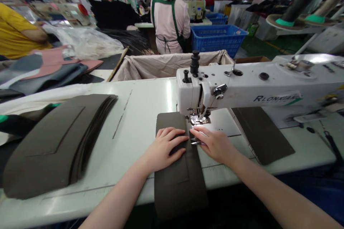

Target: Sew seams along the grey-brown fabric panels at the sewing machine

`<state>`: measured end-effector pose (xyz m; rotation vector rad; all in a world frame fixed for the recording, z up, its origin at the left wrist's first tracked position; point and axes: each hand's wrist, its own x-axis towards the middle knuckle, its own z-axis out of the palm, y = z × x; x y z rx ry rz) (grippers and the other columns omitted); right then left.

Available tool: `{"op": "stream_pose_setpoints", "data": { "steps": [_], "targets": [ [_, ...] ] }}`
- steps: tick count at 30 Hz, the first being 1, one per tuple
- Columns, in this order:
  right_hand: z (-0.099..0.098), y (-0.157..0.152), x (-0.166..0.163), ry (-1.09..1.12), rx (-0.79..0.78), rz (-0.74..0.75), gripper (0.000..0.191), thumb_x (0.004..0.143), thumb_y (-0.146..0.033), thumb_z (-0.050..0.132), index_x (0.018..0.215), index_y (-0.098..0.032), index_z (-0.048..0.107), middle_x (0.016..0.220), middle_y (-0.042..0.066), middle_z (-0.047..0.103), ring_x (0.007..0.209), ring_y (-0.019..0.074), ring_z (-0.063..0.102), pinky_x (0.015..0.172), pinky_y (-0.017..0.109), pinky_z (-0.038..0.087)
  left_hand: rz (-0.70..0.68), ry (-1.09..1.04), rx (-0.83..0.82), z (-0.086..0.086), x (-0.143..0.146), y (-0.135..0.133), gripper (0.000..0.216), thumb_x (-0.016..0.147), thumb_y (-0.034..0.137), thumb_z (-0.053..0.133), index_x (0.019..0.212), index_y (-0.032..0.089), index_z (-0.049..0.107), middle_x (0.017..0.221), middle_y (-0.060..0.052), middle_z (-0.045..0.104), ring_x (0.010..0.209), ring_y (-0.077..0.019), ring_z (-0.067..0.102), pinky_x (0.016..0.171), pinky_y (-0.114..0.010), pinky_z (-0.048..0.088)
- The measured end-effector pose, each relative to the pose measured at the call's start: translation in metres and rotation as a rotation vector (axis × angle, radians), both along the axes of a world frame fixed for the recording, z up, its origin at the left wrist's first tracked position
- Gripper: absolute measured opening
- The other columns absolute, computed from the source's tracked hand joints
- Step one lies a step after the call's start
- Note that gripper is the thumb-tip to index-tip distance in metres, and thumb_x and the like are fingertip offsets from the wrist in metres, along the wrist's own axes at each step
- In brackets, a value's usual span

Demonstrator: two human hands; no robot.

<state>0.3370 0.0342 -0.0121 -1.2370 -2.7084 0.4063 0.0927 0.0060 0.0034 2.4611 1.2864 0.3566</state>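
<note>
A dark olive fabric panel [174,193] lies under the sewing machine's presser foot [199,120] and hangs over the table's front edge. My left hand [165,148] rests flat on the panel with its fingers spread. Close to the foot, my right hand [215,143] has its fingertips at the panel's right edge. A pair of metal thread snips [196,142] sticks out from under those fingers, its blades pointing left; the handle is hidden in the hand. The white sewing machine [242,82] reaches in from the right, just beyond both hands.
To the left is a thick stack of similar olive panels [61,128]. More olive pieces [264,134] lie right of the needle. Behind the table stand a cloth-lined bin [161,66] and a blue basket [219,39]. A person in a green apron [170,18] faces away.
</note>
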Motion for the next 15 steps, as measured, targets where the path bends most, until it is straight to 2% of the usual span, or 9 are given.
{"op": "stream_pose_setpoints", "data": {
  "steps": [15],
  "targets": [
    [-0.0017,-0.0002,0.0004,-0.01,0.011,-0.009,0.047,0.093,-0.027,0.045,0.141,-0.029,0.042,0.145,0.003,0.046,0.1,0.0213,0.063,0.079,0.032,0.048,-0.005,0.014,-0.006,-0.0011,0.0016,0.0006,0.035,0.095,0.035,0.045,0.129,0.031,0.054,0.134,-0.003,0.053,0.117,-0.0254,0.044,0.097,-0.044,0.037]
  ]
}}
